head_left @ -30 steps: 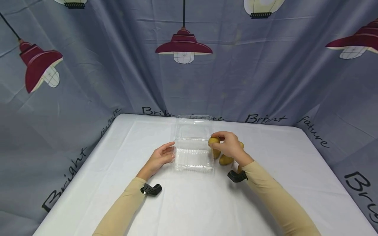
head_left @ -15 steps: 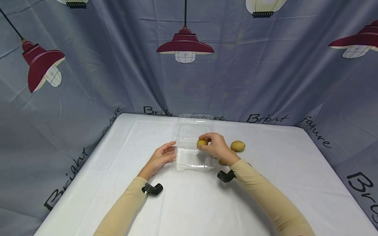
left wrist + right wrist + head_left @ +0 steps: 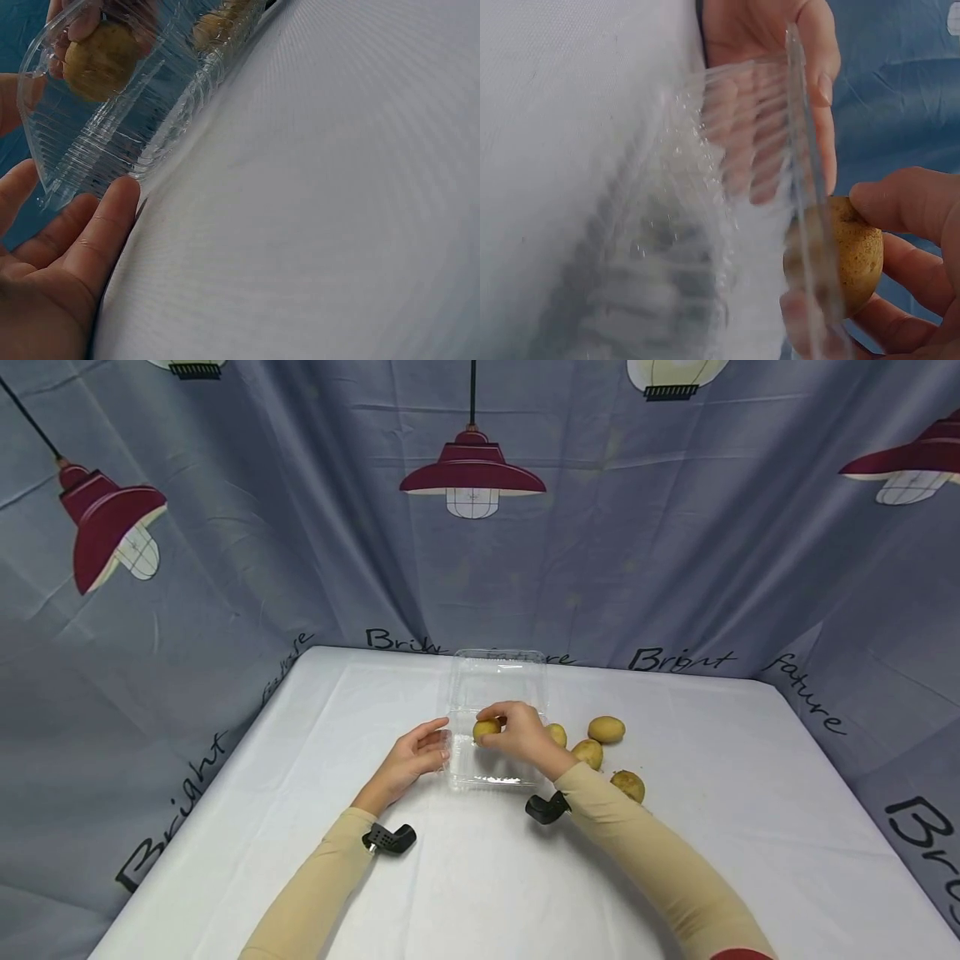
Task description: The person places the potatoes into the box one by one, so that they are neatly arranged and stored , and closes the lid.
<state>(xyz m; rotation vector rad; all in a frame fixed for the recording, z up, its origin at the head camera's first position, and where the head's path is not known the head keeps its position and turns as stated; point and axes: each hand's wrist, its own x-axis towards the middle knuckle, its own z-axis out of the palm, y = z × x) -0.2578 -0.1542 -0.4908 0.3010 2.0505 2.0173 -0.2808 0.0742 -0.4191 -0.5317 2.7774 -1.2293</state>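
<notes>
Head: the right hand [image 3: 519, 733], fingers curled, is pinching one potato [image 3: 487, 731], having just carried it from the right to over the one clear container [image 3: 480, 770], leaving four more potatoes [image 3: 607, 729] lying right of it. Left wrist: the left hand [image 3: 60, 281], fingers extended, is touching the container's left side, grasping nothing. Right wrist: thumb and fingers are gripping that potato.

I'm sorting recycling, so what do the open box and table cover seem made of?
The box looks like glossy clear plastic: the held potato shows through its ribbed wall. The table cover seems matte white fabric, judging by its creases, though possibly coated.
</notes>
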